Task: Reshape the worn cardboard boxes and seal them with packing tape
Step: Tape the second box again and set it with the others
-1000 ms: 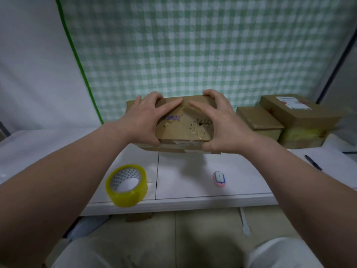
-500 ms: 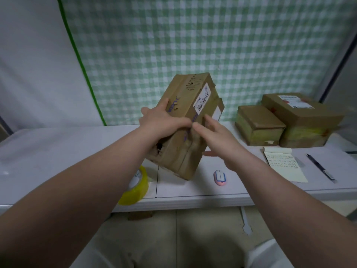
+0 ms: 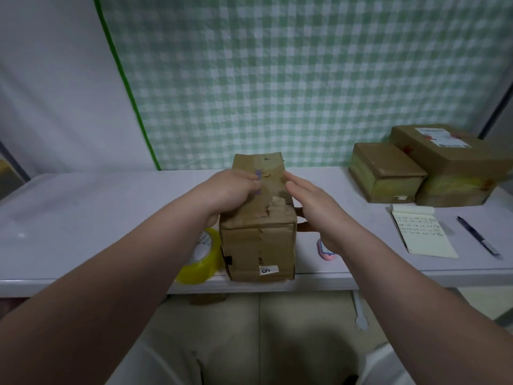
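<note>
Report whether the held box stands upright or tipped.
Upright: the cardboard box stands level, its edges vertical, with the left hand and right hand at its top.

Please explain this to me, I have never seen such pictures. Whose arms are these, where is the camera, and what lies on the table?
There is no machine here. A person works with bare hands, and the camera sits on their head, looking forward and down, so you see their own arms. The left hand holds a worn box at the front edge of the table. The right hand lies with straight fingers against the box's right side. Left of it lies a yellow tape roll. Farther right are a small box, a bigger box, a notepad and a pen.
</note>
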Motion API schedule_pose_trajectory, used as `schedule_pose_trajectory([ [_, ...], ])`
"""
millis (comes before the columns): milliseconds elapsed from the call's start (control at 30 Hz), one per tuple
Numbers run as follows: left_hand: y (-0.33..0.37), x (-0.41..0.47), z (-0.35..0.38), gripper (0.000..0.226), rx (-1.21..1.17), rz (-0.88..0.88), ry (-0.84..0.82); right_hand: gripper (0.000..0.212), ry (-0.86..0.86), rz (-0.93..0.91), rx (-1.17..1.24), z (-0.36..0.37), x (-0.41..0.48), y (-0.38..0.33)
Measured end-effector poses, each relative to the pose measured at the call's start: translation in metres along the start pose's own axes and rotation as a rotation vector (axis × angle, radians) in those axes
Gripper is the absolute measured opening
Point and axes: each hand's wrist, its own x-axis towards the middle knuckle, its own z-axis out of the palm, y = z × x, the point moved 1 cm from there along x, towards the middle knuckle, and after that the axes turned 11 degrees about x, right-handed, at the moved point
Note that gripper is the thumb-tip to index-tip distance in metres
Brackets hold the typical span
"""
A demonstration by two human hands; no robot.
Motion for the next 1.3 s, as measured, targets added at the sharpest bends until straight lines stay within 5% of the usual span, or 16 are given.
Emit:
schedule_pose_trajectory([
  [233,-0.022,-0.017,0.018,0.035,0.189,0.178,-0.012,0.044,-0.015,0.020,0.045,-0.003,-0.011,0.020],
  [400,-0.030,-0.027,0.036,0.009,0.333,0.365,0.072,0.037,-0.004,-0.030,0.069,-0.001,-0.018,0.033],
  [500,-0.033,-0.028,0.041,0.027,0.254,0.414,0.136,0.035,0.011,-0.058,0.071,-0.001,-0.022,0.037],
  [700,-0.038,-0.032,0.046,0.023,0.088,0.379,0.201,0.033,0.034,-0.099,0.105,0.002,-0.027,0.044],
  [1300,-0.037,-0.022,0.057,0.025,0.218,0.272,0.369,0.032,0.075,-0.112,0.126,0.012,-0.032,0.052],
])
